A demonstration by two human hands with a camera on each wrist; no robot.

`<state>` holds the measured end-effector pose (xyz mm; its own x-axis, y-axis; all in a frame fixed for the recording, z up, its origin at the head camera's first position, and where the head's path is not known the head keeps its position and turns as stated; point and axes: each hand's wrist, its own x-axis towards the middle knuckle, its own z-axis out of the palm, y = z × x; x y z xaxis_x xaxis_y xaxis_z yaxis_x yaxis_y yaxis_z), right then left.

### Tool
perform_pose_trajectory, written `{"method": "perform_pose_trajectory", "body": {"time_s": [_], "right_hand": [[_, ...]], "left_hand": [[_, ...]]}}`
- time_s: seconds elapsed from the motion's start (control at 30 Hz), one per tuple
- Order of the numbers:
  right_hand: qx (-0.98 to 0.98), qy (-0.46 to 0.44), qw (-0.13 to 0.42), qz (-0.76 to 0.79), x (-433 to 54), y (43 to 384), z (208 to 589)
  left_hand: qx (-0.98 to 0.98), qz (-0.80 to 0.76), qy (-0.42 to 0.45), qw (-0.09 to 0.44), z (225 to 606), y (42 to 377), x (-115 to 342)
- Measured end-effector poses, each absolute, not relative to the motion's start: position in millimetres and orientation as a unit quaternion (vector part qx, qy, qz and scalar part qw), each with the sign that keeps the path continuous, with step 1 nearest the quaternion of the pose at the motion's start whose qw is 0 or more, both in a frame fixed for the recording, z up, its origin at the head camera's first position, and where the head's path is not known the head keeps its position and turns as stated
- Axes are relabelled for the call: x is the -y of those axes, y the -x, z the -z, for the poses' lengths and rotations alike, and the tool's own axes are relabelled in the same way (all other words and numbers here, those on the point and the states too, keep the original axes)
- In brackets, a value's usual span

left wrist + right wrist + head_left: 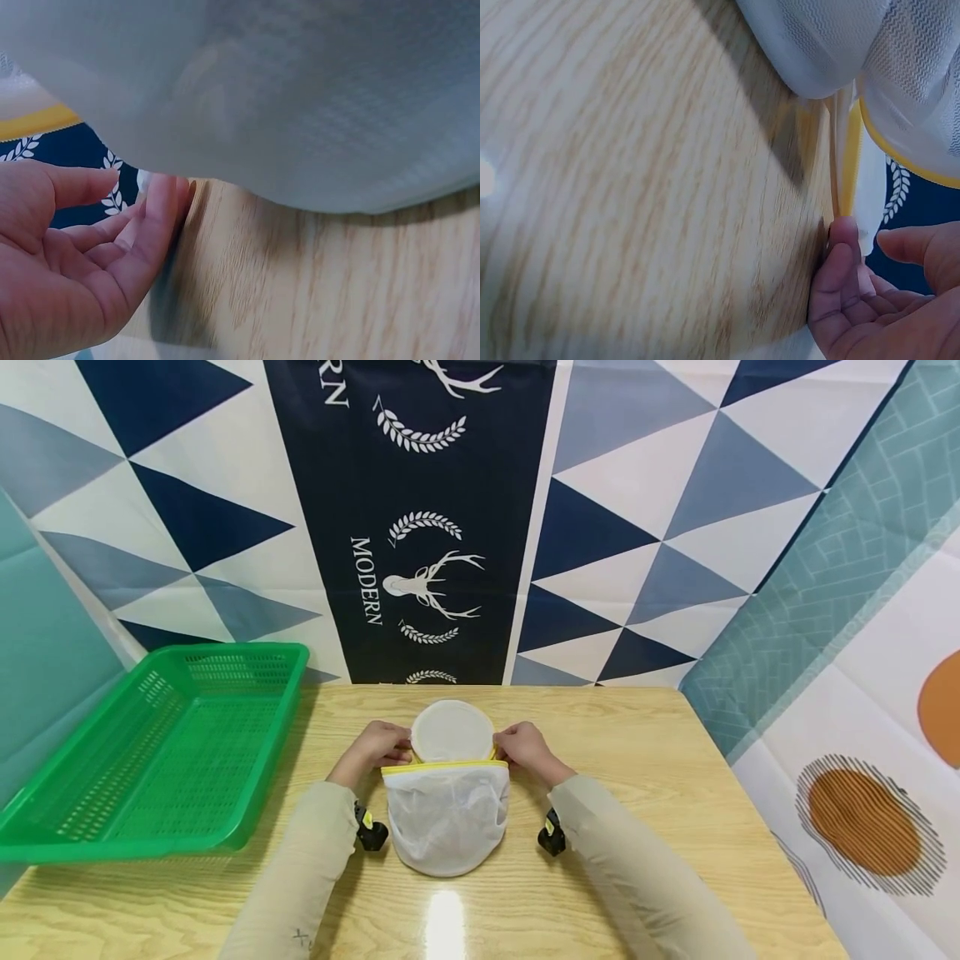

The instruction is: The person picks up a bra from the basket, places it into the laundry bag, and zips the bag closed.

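Observation:
A white mesh laundry bag with yellow trim rests on the wooden table, its rounded body toward me. Beyond its yellow-edged mouth is a round white lid. My left hand holds the lid's left edge, and my right hand grips its right edge. In the right wrist view, curled fingers meet the yellow trim, with the thumb on the other side of the white rim. Bag fabric fills the top of the left wrist view and partly hides the left fingertips.
A green plastic basket with perforated sides stands at the left of the table. Patterned cloth hangs behind the table's far edge, and more cloth hangs at the right. Black wrist cameras sit under both sleeves.

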<state>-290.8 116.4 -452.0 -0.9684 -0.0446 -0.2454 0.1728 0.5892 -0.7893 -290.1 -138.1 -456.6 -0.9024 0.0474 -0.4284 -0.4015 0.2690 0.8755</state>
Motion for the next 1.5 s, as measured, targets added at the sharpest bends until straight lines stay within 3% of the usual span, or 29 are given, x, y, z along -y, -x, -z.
{"method": "perform_pose_trajectory", "body": {"time_s": [0.4,0.63,0.93,1.2,1.5], "right_hand": [[-0.855,-0.050,0.136,0.498,-112.1,294.6,453.3],[-0.819,-0.057,0.119,0.559,-113.4,299.5,461.0],[-0.773,-0.051,0.141,0.617,-116.1,300.7,455.1],[-0.777,-0.027,0.129,0.616,-118.9,297.2,444.8],[-0.775,0.011,0.094,0.625,-120.3,290.5,436.2]], "left_hand": [[-0.755,-0.622,0.090,0.189,455.7,290.9,137.0],[-0.760,-0.624,0.076,0.164,458.0,291.7,135.2],[-0.742,-0.654,0.070,0.127,457.1,288.5,136.6],[-0.750,-0.645,0.055,0.134,448.6,284.4,140.7],[-0.761,-0.642,0.003,0.097,442.3,278.7,145.3]]}}
